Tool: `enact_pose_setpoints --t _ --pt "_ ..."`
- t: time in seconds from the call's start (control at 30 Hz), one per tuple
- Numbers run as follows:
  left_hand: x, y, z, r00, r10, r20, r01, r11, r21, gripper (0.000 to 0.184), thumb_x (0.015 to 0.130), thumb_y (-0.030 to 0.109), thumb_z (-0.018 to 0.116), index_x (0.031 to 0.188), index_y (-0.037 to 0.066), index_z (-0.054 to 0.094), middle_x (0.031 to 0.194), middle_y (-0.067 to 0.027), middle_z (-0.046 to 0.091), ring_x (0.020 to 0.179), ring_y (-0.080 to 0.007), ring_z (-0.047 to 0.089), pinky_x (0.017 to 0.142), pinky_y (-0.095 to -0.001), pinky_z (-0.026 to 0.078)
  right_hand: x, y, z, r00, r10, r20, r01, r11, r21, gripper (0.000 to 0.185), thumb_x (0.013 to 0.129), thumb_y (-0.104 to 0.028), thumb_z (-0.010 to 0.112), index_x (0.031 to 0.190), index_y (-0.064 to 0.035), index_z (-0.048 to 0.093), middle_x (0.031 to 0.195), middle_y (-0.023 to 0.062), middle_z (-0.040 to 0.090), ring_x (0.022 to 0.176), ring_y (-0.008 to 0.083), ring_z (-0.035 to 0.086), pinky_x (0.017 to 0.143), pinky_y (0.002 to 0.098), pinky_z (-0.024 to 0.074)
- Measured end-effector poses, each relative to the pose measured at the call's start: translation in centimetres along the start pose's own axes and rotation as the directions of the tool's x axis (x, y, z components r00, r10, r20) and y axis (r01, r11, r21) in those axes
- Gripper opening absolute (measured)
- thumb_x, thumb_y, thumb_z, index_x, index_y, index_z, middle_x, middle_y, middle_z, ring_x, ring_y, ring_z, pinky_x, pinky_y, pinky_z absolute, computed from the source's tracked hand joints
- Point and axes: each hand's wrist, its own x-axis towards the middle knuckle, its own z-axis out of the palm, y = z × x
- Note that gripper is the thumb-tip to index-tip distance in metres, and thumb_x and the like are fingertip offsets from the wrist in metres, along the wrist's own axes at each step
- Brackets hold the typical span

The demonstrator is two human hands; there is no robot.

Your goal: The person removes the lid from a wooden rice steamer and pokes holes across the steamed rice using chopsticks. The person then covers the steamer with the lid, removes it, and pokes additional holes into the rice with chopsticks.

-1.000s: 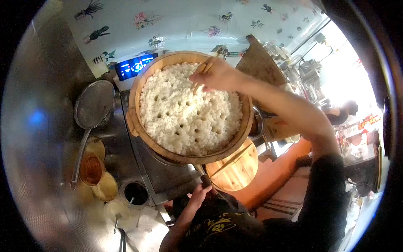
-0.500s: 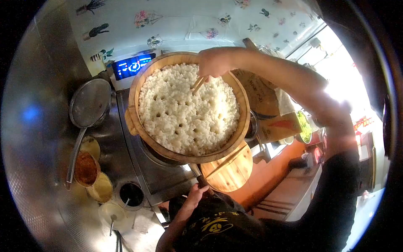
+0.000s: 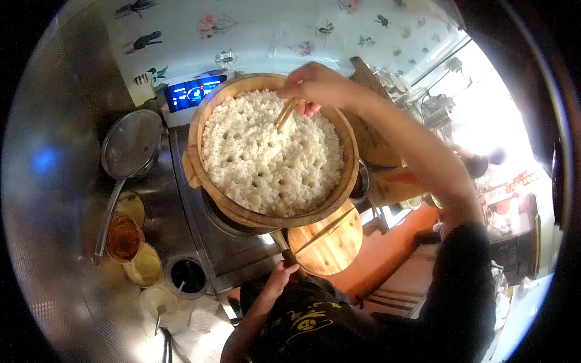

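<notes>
A large round wooden tub (image 3: 195, 142) is full of white rice (image 3: 260, 151), whose surface is dotted with several small holes. Over the rice's upper right part, my right hand (image 3: 315, 88) is closed on a pair of wooden chopsticks (image 3: 286, 115), tips down at the rice. Below the tub, my left hand (image 3: 281, 278) is wrapped round the dark handle (image 3: 290, 259) of a pan; the tub sits over this pan on the stove.
A strainer (image 3: 132, 144) lies left of the stove (image 3: 233, 257). Containers of red seasoning (image 3: 124, 238) and dark liquid (image 3: 188, 276) stand at the lower left. A round wooden lid (image 3: 327, 242) is below right; cardboard (image 3: 393, 184) lies right of the tub.
The chopsticks have shifted a little over the rice, and my right hand has changed its angle, with its forearm now lower. My left hand has stayed on the handle.
</notes>
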Motion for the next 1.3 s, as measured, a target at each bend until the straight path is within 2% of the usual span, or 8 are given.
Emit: enact_pose_setpoints --t 0.33,0.37,0.43,0.47,0.53,1.13,1.17,1.3 --pt "-0.3 -0.2 0.1 0.996 0.029 -0.09 -0.025 0.999 0.04 0.019 0.085 0.017 0.063 0.098 0.004 0.059 0.083 -0.0063 0.065 0.071 -0.0172 0.063 0.063 -0.0308 0.051 1.5 3.7 -1.3 0.959 -0.235 -0.161 0.224 0.971 -0.081 0.028 0.088 -0.025 0.064 0.094 0.0024 0.067 0.078 0.013 0.069 0.068 0.0167 0.069 0.068 0.0299 0.0564" --pt "-0.3 -0.4 0.2 0.996 0.024 -0.091 -0.02 0.999 0.038 0.019 0.085 0.017 0.063 0.097 0.004 0.059 0.084 -0.0063 0.065 0.071 -0.0169 0.063 0.063 -0.0306 0.051 1.3 2.7 -4.4 0.867 -0.493 -0.073 0.431 0.815 -0.388 0.027 0.087 -0.023 0.064 0.094 0.0025 0.066 0.079 0.0129 0.069 0.068 0.0173 0.069 0.068 0.0294 0.0571" --pt "-0.3 -0.1 0.5 0.994 -0.032 -0.106 0.035 0.999 0.027 0.017 0.085 0.018 0.063 0.095 0.005 0.06 0.083 -0.0059 0.066 0.07 -0.0168 0.063 0.062 -0.0306 0.05 -3.1 -1.1 -10.3 0.815 -0.577 -0.059 0.539 0.791 -0.29 0.024 0.089 -0.02 0.062 0.092 0.0036 0.066 0.08 0.0154 0.068 0.07 0.0203 0.069 0.066 0.0289 0.0586" --pt "-0.3 0.2 0.6 0.992 -0.059 -0.114 0.062 0.998 0.024 0.017 0.085 0.018 0.063 0.094 0.005 0.06 0.083 -0.0057 0.066 0.07 -0.0167 0.063 0.062 -0.0306 0.05 -6.7 -3.5 -12.5 0.898 -0.413 -0.151 0.431 0.896 0.111 0.024 0.091 -0.018 0.06 0.091 0.0047 0.066 0.081 0.018 0.068 0.071 0.0227 0.07 0.064 0.0288 0.0593" --pt "-0.5 0.6 1.0 0.989 -0.049 -0.136 0.052 0.999 0.015 0.016 0.085 0.019 0.063 0.092 0.005 0.06 0.082 -0.0059 0.066 0.068 -0.0171 0.063 0.061 -0.0309 0.05 -11.5 -6.6 -14.3 0.8 -0.465 -0.378 0.449 0.883 -0.136 0.025 0.092 -0.02 0.059 0.09 0.0033 0.066 0.08 0.0187 0.068 0.071 0.0248 0.07 0.062 0.0297 0.0594" --pt "0.2 -0.8 0.1 0.994 0.017 -0.109 -0.013 0.999 0.044 0.022 0.086 0.02 0.062 0.099 0.004 0.058 0.088 -0.0062 0.064 0.074 -0.0172 0.062 0.064 -0.0322 0.051 -8.5 -5.7 -6.3 0.832 -0.539 -0.133 0.521 0.841 -0.145 0.025 0.086 -0.02 0.065 0.094 0.0027 0.066 0.08 0.012 0.068 0.072 0.0183 0.069 0.066 0.0282 0.0586" --pt "0.6 -1.4 -0.3 0.995 0.036 -0.095 -0.031 0.998 0.049 0.022 0.086 0.021 0.062 0.099 0.004 0.058 0.088 -0.0061 0.064 0.074 -0.0174 0.062 0.064 -0.0323 0.051 -6.2 -3.7 -5.7 0.792 -0.609 0.032 0.61 0.789 -0.073 0.025 0.086 -0.021 0.066 0.094 0.0028 0.066 0.08 0.0108 0.068 0.073 0.0165 0.068 0.065 0.0263 0.0572" --pt "-0.3 -0.1 0.6 0.991 -0.031 -0.134 0.036 0.999 0.038 0.022 0.086 0.021 0.062 0.098 0.004 0.058 0.086 -0.0056 0.064 0.074 -0.0171 0.062 0.064 -0.0321 0.051 -2.8 -0.5 0.8 0.785 -0.616 0.068 0.599 0.725 -0.34 0.024 0.087 -0.026 0.065 0.097 -0.0042 0.069 0.081 0.0086 0.07 0.072 0.0176 0.067 0.069 0.0316 0.0536"
